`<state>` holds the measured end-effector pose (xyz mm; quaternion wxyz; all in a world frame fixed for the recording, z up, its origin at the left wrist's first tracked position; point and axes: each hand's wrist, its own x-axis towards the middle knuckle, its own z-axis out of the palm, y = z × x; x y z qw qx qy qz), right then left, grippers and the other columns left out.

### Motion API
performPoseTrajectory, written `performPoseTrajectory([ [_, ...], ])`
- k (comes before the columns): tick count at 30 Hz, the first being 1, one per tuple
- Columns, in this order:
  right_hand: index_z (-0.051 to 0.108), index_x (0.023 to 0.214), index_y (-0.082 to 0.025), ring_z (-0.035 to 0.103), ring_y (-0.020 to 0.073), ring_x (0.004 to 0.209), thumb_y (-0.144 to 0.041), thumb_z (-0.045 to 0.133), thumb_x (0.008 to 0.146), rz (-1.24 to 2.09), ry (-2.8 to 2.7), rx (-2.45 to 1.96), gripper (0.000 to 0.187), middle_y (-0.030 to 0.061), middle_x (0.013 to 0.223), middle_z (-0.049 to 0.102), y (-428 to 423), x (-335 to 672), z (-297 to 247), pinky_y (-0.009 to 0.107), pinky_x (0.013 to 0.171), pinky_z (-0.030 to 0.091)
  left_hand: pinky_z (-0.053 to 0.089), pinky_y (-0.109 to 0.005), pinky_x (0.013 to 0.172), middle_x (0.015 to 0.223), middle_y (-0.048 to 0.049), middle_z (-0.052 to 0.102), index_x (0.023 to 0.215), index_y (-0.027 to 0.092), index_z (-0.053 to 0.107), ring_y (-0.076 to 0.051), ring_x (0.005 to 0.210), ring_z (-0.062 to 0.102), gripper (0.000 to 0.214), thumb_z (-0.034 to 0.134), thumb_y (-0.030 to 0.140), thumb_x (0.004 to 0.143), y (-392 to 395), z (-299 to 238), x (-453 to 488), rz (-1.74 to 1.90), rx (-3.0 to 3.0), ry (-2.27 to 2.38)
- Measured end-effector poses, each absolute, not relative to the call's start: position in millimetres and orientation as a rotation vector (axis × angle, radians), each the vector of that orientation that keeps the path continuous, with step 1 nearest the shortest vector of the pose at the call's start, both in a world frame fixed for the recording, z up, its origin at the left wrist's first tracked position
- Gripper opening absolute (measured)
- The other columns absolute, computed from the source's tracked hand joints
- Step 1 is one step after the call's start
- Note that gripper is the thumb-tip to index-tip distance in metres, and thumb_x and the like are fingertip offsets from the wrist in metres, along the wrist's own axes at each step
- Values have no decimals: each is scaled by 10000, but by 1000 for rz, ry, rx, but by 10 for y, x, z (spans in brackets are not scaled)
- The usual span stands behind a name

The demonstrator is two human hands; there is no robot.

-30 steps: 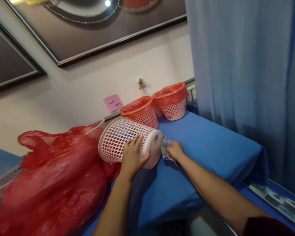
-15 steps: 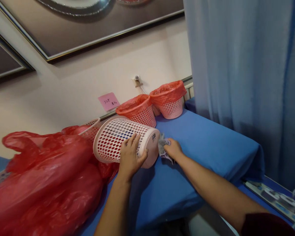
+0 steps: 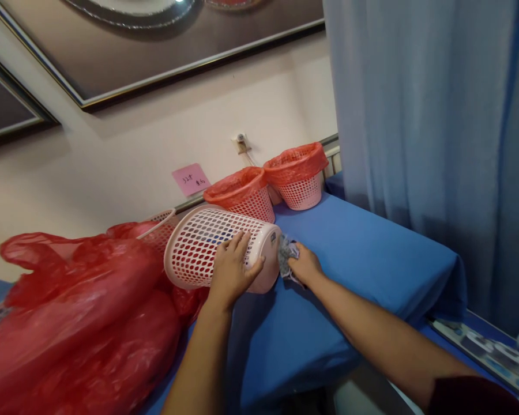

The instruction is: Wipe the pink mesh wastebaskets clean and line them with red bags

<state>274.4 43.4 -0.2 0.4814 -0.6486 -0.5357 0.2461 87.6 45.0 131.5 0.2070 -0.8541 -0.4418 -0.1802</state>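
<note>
A pale pink perforated basket (image 3: pixel 199 245) lies on its side on the blue-covered table (image 3: pixel 363 259), its open mouth toward the left. My left hand (image 3: pixel 232 271) grips its wall near the closed bottom, fingers over the top and thumb on the base. My right hand (image 3: pixel 305 265) is closed on a crumpled grey cloth (image 3: pixel 285 252) pressed against the basket's bottom.
Two upright pink baskets lined with red bags (image 3: pixel 242 193) (image 3: pixel 297 173) stand by the wall. A heap of red plastic bags (image 3: pixel 78 323) fills the left, partly covering another basket (image 3: pixel 159 227). A blue curtain (image 3: pixel 424 115) hangs at right; a power strip (image 3: pixel 484 354) lies low right.
My right hand with the cloth has shifted slightly left against the basket's bottom. The basket has tilted a little, its bottom end lifted. My left hand keeps its grip.
</note>
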Motion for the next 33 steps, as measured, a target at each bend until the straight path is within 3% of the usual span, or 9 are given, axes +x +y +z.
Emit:
performPoseTrajectory([
  [2,570,1400,-184,651,255,1214,-192,584,835,481,-1282,-1477,565,136,1317,682,449,2765,46,385,1051,517,456,-556,1100,1535,-178,588,1458,156,595,-391,1268,596,617,603,499,945,463,1309,859,-501,-2391,-1227],
  [5,461,1508,-142,548,267,1377,-176,588,824,334,-1413,-1197,697,177,1458,570,420,2693,60,407,1167,444,444,-557,1114,1540,-167,586,1459,171,599,-385,1290,589,578,565,479,971,475,1293,846,-530,-2397,-1236],
  [7,520,1459,-168,587,282,1332,-167,626,799,398,-1468,-1242,669,169,1421,595,405,2624,20,407,1138,473,447,-571,1105,1524,-172,599,1453,172,606,-394,1299,582,573,559,479,972,480,1285,849,-553,-2402,-1242],
  [12,700,1142,-213,726,292,998,-157,680,747,637,-1377,-1577,399,105,1042,735,451,2636,-68,417,941,578,460,-590,1080,1506,-173,614,1436,178,622,-403,1271,590,577,570,492,955,477,1278,850,-580,-2403,-1256],
  [18,463,1519,-165,556,271,1368,-170,594,823,337,-1421,-1144,708,163,1449,569,354,2635,60,421,1176,450,449,-565,1104,1538,-163,589,1458,171,606,-392,1312,571,583,542,494,978,480,1275,830,-557,-2410,-1254],
  [20,506,1488,-181,568,281,1352,-161,613,806,377,-1466,-1148,691,156,1432,583,339,2604,55,427,1168,459,442,-563,1115,1538,-161,590,1458,165,609,-388,1309,572,575,526,483,986,488,1279,828,-554,-2418,-1264],
  [25,683,1236,-210,714,290,1050,-150,655,763,633,-1387,-1484,478,101,1100,727,428,2664,-25,432,995,573,447,-558,1108,1516,-139,615,1448,188,619,-346,1310,584,499,374,368,1052,503,1285,830,-591,-2432,-1278],
  [30,505,1472,-186,598,278,1310,-164,597,799,312,-1443,-1084,680,150,1391,596,263,2624,48,422,1153,482,464,-558,1077,1501,-139,630,1427,180,641,-350,1269,604,498,346,331,1055,506,1276,841,-609,-2417,-1287],
  [33,535,1435,-171,610,293,1272,-167,616,770,235,-1562,-958,670,163,1346,606,138,2542,78,424,1134,497,455,-557,1088,1493,-141,637,1421,174,646,-351,1269,609,499,345,328,1053,512,1272,854,-610,-2404,-1285],
])
